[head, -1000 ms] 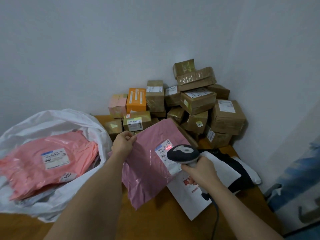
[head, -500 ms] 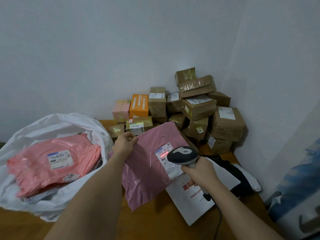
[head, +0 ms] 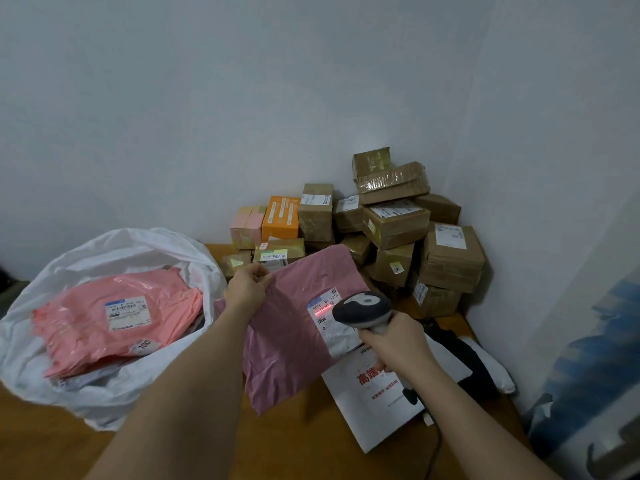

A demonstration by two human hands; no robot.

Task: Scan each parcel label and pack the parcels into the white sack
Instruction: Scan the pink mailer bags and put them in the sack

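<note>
While the right grip (head: 394,344) is wrapped round the scanner (head: 363,308), its red line on the label (head: 329,320), I note the left grip (head: 247,289) pinching the mauve parcel (head: 294,327) by its top edge. White sack (head: 114,247) lies left of that grip, mouth open; left hand is nearer.

The pink mailer bag (head: 291,327) is thin, slightly glossy plastic. The white sack (head: 114,254) is crinkled plastic film. The far boxes (head: 450,258) are matt brown cardboard under shiny tape.

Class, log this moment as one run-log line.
left hand: holds pink mailer | right hand: aims scanner at label | white sack: open
</note>
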